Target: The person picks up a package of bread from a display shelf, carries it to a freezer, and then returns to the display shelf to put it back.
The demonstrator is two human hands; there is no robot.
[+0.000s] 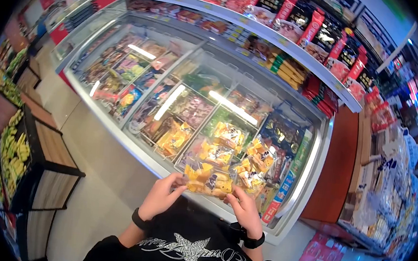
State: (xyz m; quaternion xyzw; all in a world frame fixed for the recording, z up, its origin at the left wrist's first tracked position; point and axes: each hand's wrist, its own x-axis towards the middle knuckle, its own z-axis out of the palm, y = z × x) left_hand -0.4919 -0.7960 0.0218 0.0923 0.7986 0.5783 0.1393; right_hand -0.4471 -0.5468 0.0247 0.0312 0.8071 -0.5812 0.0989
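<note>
Between my two hands is a clear and yellow snack packet (208, 181), held up over the near edge of the glass-topped freezer. My left hand (164, 192) pinches its left end, fingers closed on the wrapper. At the right end, my right hand (243, 210) grips the lower corner between thumb and fingers. Just beyond, similar yellow packets (218, 153) lie on the freezer glass, with more yellow packets (255, 164) to their right. Both wrists wear dark bands.
The chest freezer (118, 140) spans the middle, with bagged food in wire compartments. Above it runs a shelf (257, 28) of black and red packets. Fruit stands (49, 166) are at left; a brown cabinet (329, 166) and stacked bagged goods (380, 195) are at right.
</note>
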